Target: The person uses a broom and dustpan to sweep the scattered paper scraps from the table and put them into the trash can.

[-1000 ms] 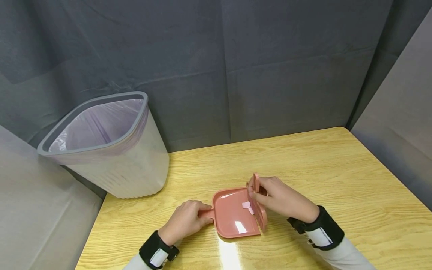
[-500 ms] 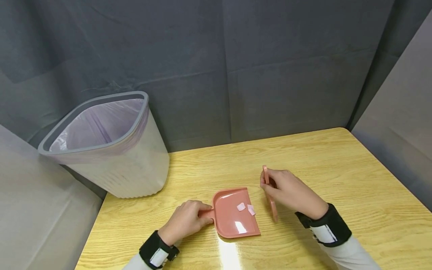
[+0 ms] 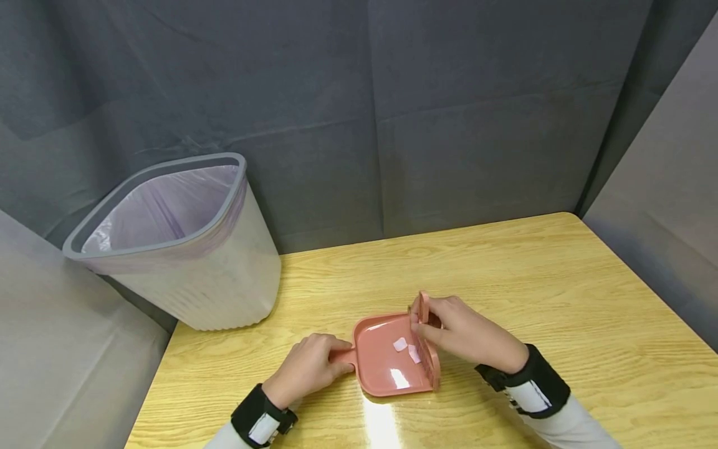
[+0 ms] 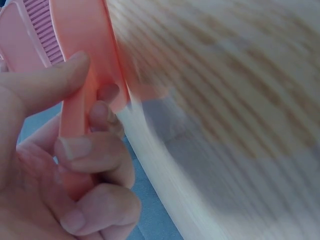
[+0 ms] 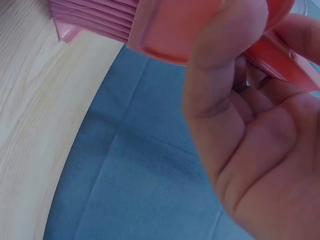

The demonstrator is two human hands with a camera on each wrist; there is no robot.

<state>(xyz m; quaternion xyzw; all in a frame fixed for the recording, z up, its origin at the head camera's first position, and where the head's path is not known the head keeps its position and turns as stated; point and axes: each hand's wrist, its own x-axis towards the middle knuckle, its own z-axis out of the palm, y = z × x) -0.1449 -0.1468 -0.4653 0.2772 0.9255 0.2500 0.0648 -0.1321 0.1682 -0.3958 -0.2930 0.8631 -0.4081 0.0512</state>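
Note:
A pink dustpan (image 3: pixel 381 362) lies on the table, its open edge toward the right. My left hand (image 3: pixel 308 366) grips its short handle; in the left wrist view the thumb and curled fingers wrap the handle (image 4: pixel 75 112). My right hand (image 3: pixel 462 330) holds a small pink hand brush (image 3: pixel 428 358) upright, bristles down at the dustpan's open edge. The right wrist view shows the brush's bristles (image 5: pixel 95 17) and the thumb and fingers around its body. Two small pale pink scraps, one scrap (image 3: pixel 400 344) and another scrap (image 3: pixel 414 353), lie in the dustpan, the second close against the bristles.
A tall light bin (image 3: pixel 224 280) with a grey rim and a plastic liner stands at the table's left back corner. Grey cloth (image 3: pixel 477 112) hangs behind the wooden table (image 3: pixel 533 274), and pale panels rise at both sides.
The right hand swung the brush away to the right of the dustpan, then brought it back left over the open edge. The scraps shifted slightly inside the pan. The left hand stayed put.

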